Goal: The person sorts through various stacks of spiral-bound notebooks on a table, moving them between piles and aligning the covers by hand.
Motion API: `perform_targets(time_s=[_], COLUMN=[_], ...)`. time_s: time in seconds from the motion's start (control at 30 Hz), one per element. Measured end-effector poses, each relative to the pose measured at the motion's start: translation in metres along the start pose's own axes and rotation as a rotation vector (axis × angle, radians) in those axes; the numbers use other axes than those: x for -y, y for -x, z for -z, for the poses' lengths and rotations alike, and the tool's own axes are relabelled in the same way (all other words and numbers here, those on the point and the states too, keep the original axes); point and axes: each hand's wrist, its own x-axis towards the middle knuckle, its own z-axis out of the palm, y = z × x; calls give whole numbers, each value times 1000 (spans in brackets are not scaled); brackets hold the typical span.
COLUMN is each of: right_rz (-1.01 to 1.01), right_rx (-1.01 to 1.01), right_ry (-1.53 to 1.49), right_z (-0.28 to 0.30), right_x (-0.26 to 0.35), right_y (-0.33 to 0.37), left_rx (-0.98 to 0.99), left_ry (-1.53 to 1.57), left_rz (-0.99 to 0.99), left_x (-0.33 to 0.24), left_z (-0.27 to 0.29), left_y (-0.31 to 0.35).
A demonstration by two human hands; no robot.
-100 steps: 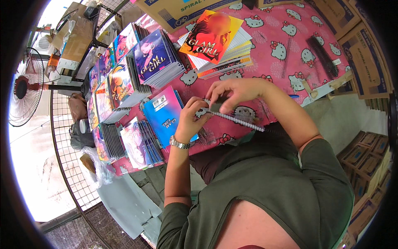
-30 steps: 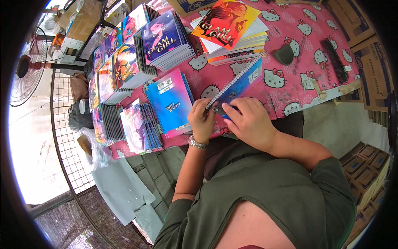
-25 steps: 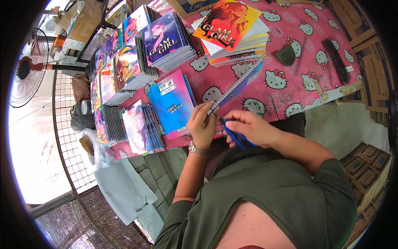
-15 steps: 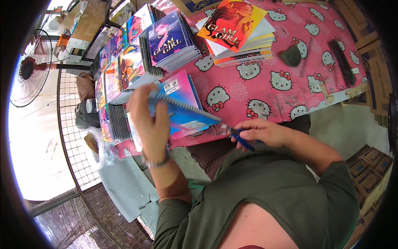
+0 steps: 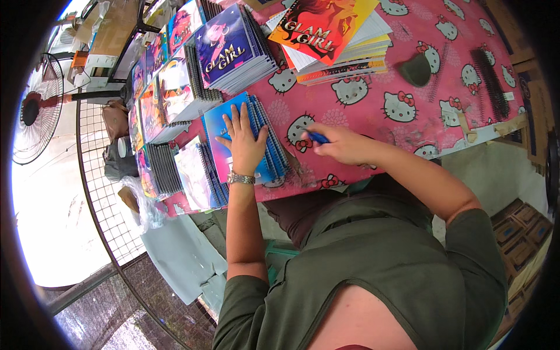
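Observation:
My left hand [image 5: 242, 140] lies flat with fingers spread on the top spiral notebook [image 5: 217, 119], which has a blue and pink cover. That notebook rests on a small stack with its wire spines toward the right. To the right, over the pink tablecloth, my right hand [image 5: 344, 144] is closed around blue-handled pliers [image 5: 318, 137]; most of the tool is hidden in the palm. Left of the stack sits a pile of pale-covered notebooks [image 5: 194, 175]. Purple-covered notebooks [image 5: 227, 52] are piled just beyond.
A pile of loose sheets under an orange-red cover [image 5: 326, 29] stands at the back. On the pink tablecloth [image 5: 373, 122] lie a dark green rounded piece [image 5: 414, 71] and black wire coils [image 5: 491, 84]. A fan [image 5: 41, 108] stands at far left, cardboard boxes [image 5: 519, 239] at right.
The notebook my left hand was swinging is now flat on the blue stack, and that hand has opened onto it. My right hand has moved up and left with the pliers.

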Motion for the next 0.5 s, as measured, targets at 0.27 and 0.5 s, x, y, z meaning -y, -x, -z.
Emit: perform_targets(time_s=[0.27,0.5], right_rz=[-144,590], right_rx=[300,73], right_ry=[81,1104], right_z=[-57,-22], right_x=[-10,13], right_y=[-77,-58], left_rx=[-351,-219], left_ry=[393,430], left_rz=[97,216], left_x=[5,-30], left_z=[31,7], left_y=[67,150])
